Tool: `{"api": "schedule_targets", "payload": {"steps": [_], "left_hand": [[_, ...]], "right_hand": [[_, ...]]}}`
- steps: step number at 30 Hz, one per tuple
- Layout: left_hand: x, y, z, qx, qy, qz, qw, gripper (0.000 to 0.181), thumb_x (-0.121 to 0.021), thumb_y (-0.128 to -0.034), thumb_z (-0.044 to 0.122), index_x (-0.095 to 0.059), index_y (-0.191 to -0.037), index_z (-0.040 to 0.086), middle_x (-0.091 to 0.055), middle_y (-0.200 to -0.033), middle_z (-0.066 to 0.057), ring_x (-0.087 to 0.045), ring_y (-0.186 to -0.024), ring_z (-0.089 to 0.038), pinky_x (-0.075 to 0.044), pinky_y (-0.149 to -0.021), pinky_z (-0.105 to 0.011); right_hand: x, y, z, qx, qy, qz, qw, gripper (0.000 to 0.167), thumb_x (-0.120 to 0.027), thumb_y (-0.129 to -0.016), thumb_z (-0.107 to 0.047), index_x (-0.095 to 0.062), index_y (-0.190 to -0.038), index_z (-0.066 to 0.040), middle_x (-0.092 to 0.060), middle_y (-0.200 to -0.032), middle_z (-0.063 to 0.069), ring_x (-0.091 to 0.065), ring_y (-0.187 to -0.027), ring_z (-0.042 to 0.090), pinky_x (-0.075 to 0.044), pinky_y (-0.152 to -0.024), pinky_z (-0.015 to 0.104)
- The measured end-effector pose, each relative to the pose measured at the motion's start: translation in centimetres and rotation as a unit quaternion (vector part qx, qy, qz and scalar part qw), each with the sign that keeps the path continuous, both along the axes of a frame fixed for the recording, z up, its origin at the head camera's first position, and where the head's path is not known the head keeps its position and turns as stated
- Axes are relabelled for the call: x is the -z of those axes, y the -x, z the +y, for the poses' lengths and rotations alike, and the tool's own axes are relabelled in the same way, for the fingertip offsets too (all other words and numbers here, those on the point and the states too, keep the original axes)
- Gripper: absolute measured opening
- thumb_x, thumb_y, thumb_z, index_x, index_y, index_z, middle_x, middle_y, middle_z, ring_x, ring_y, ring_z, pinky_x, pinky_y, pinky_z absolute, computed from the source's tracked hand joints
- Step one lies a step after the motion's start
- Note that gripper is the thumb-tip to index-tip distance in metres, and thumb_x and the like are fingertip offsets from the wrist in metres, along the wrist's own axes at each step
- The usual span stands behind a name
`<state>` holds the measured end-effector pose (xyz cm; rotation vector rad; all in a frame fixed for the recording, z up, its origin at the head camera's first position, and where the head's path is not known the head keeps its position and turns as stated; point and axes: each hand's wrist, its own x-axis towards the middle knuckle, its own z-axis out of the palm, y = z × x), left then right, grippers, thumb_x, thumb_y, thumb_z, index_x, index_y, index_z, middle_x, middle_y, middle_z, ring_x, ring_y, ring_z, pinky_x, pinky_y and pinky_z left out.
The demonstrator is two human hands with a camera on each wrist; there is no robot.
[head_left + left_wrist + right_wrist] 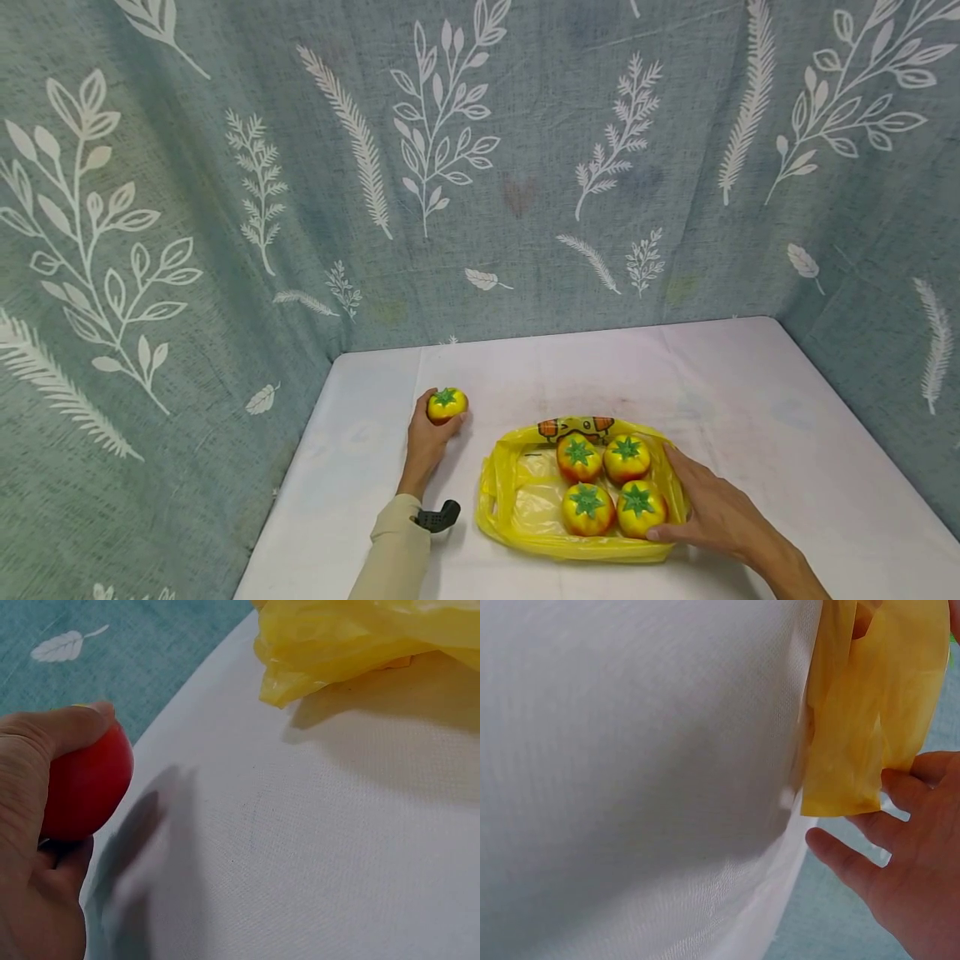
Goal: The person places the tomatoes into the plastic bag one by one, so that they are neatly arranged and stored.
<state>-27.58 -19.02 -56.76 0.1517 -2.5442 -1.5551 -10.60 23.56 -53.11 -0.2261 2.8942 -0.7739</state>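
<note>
My left hand [430, 437] grips a red-and-yellow tomato [447, 402] with a green star-shaped top, a little above the cloth left of the bag. In the left wrist view the thumb lies across the red tomato [88, 784]. A yellow plastic bag [498, 508] sits with its mouth wide, several similar tomatoes [588, 508] grouped in its right part. My right hand [716, 512] spans the right end of the bag, thumb near the front tomato. In the right wrist view its spread fingers [847, 859] touch the outside of the yellow bag [855, 750].
A white cloth [360, 467] covers the table. Grey-green curtains [525, 167] with white leaf prints stand behind it and along both sides. On my left wrist is a black strap device [438, 517].
</note>
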Motion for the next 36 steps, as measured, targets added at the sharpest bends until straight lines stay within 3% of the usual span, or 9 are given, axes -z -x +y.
{"api": "schedule_targets", "payload": {"steps": [20,29,36], "left_hand": [[-1.6,-1.7,1.6,0.059,0.001,0.03,0.9978,0.08,-0.084,-0.0839,0.026,-0.042,-0.15,0.012,-0.049,-0.147,-0.015,-0.05,-0.129,-0.031,-0.035,-0.115,-0.049],[-1.7,-2.7,2.5,0.069,0.002,0.026,0.9973,0.078,-0.084,-0.084,0.026,-0.043,-0.149,0.011,-0.049,-0.148,-0.013,-0.05,-0.13,-0.03,-0.038,-0.113,-0.048],[-1.8,-3.0,3.0,0.099,-0.022,0.045,0.9939,0.077,-0.085,-0.0829,0.028,-0.045,-0.147,0.011,-0.051,-0.144,-0.014,-0.053,-0.127,-0.029,-0.043,-0.11,-0.047]], "right_hand": [[0.0,0.0,-0.2,0.005,0.003,-0.015,0.9999,0.134,-0.074,-0.067,-0.079,-0.018,-0.159,0.001,-0.035,-0.155,0.03,-0.045,-0.131,0.052,-0.044,-0.095,0.071],[0.1,0.0,-0.1,0.005,0.003,-0.014,0.9999,0.134,-0.074,-0.067,-0.079,-0.018,-0.159,0.001,-0.035,-0.155,0.03,-0.045,-0.131,0.052,-0.044,-0.095,0.07],[0.2,0.0,0.0,0.001,0.002,-0.001,1.0,0.134,-0.073,-0.067,-0.08,-0.018,-0.159,0.0,-0.036,-0.154,0.03,-0.046,-0.13,0.051,-0.045,-0.093,0.07]]}}
